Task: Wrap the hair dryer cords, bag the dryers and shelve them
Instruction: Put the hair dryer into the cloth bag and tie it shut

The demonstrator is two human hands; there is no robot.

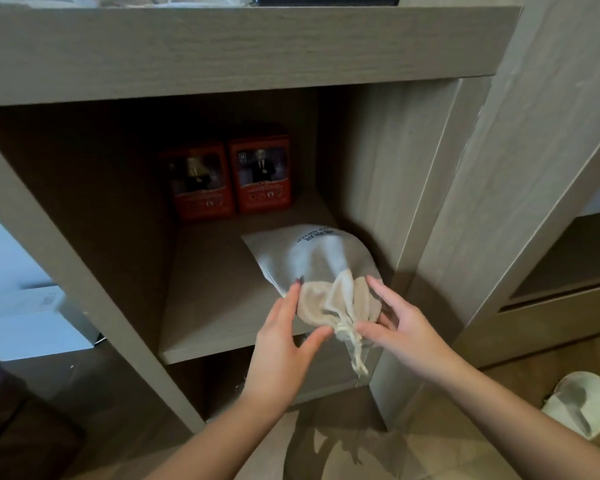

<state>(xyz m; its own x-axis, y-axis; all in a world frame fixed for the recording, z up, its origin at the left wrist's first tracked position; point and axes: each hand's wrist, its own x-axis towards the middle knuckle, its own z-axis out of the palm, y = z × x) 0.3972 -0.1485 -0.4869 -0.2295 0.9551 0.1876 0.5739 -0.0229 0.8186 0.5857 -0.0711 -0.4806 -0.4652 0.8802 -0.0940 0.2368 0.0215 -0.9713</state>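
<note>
Drawstring bag lies on shelf, front right, tied neck overhanging shelf's front edge. Left hand and right hand, fingers straight and unclenched, touch its sides at that edge, likely to nudge it deeper. Red boxes at shelf's back.

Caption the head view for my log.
Left hand and right hand steady the drawstring bag on the wooden shelf, in front of two red boxes.
</note>
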